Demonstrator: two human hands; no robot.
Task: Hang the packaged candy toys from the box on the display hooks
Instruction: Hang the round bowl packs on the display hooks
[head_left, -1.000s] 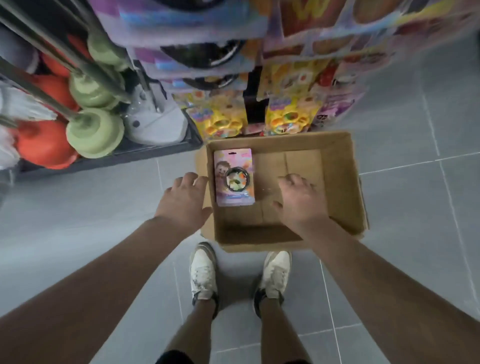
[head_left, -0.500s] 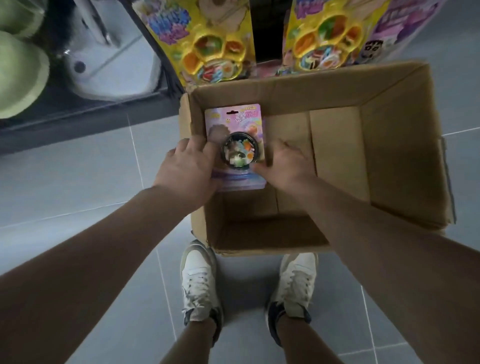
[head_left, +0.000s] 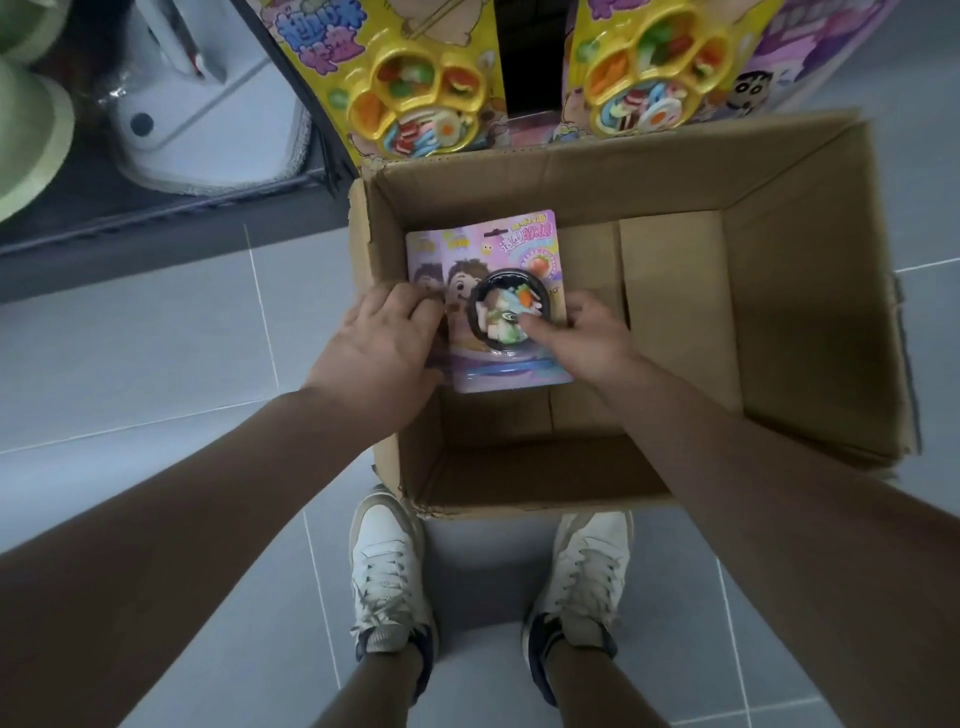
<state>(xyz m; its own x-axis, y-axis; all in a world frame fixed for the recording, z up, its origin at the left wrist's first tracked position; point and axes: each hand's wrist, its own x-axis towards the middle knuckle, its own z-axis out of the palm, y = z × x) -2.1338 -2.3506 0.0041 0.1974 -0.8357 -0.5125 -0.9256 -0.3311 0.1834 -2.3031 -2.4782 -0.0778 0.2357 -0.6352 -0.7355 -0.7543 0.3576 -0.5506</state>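
**Both hands in the box, on the pink candy toy packs**

We had both hands down inside the cardboard box (head_left: 810, 312), which stood open on the grey tiled floor (head_left: 156, 338).

Our right hand (head_left: 589, 345) gripped the top pack (head_left: 519, 244), a pink card with a black bowl-shaped blister (head_left: 498, 306) in its middle. The thumb (head_left: 535, 325) lay across the blister's near right side. The other fingers were curled round the card's right edge, their tips hidden behind it.

Our left hand (head_left: 382, 345) was at the opposite side of that card. Its fingers (head_left: 410, 304) were bent and close together, their tips on the face of a lower pack (head_left: 423, 260) that showed just beyond and to the left of them from under the top one. We could not tell whether that hand pinched either card or only pressed on it.

Both packs lay between our two hands, against the box's left wall. To the right of our right fingers was bare box floor.

Well beyond our fingertips, past the far wall of the box, two yellow toy packs (head_left: 415, 98) (head_left: 639, 83) hung side by side. Our white shoes (head_left: 387, 571) stood behind our wrists, at the box's near wall.
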